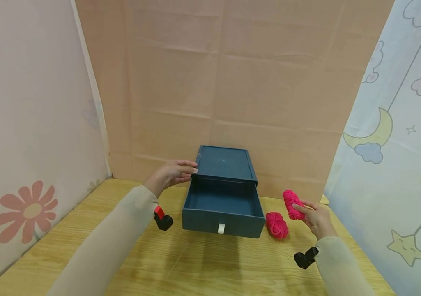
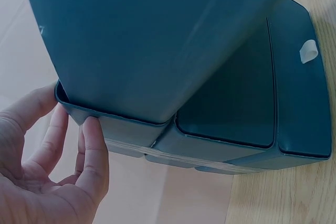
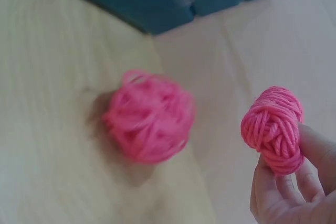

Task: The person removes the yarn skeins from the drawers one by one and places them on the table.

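Observation:
A dark blue drawer cabinet [image 1: 225, 162] stands on the table, its top drawer [image 1: 223, 220] pulled out toward me and showing a white pull tab [image 1: 221, 228]. My left hand [image 1: 171, 172] holds the cabinet's upper left front edge; the left wrist view shows thumb and fingertips at the corner of the casing [image 2: 126, 132]. To the right, my right hand [image 1: 317, 218] pinches a skein of bright pink yarn [image 1: 292, 204] between thumb and fingers, raised above the table. A second pink yarn ball [image 1: 277, 225] lies on the table between the cabinet and that hand.
The light wooden table [image 1: 151, 263] runs to a tan sheet [image 1: 173, 82] hung behind the cabinet. Patterned cloth walls stand at the left [image 1: 29, 123] and right [image 1: 417, 164]. Lower drawers [image 2: 226, 93] of the cabinet are closed.

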Available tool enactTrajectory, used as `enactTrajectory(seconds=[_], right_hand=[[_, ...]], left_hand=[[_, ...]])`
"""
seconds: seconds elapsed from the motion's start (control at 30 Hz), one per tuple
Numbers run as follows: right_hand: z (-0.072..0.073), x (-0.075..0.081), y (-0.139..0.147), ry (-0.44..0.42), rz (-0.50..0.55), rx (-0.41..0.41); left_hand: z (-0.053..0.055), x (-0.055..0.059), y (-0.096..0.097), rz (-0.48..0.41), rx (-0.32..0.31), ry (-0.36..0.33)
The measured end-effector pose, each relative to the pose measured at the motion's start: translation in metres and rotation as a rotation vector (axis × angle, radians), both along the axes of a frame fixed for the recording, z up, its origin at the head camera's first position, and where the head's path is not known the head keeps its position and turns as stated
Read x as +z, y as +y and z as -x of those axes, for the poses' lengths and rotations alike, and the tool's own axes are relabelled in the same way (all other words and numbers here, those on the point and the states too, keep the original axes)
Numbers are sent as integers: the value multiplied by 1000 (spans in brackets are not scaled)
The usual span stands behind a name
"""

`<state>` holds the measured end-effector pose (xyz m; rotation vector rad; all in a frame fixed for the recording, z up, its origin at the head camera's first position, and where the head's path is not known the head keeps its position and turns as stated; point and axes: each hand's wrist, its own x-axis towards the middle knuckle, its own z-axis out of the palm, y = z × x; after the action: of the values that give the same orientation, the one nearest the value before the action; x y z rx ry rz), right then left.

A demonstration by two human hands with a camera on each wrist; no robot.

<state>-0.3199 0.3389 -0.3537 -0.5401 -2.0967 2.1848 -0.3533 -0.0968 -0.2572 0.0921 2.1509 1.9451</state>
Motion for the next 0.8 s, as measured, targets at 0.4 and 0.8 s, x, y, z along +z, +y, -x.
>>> enactTrajectory(seconds=[0.4, 0.8], right_hand=[[-12, -42, 14, -50, -64, -12], [-7, -67, 15, -99, -117, -42]], left_hand=[[-1, -1, -1, 33, -24, 19], [-3, -1, -2, 45, -28, 33]])
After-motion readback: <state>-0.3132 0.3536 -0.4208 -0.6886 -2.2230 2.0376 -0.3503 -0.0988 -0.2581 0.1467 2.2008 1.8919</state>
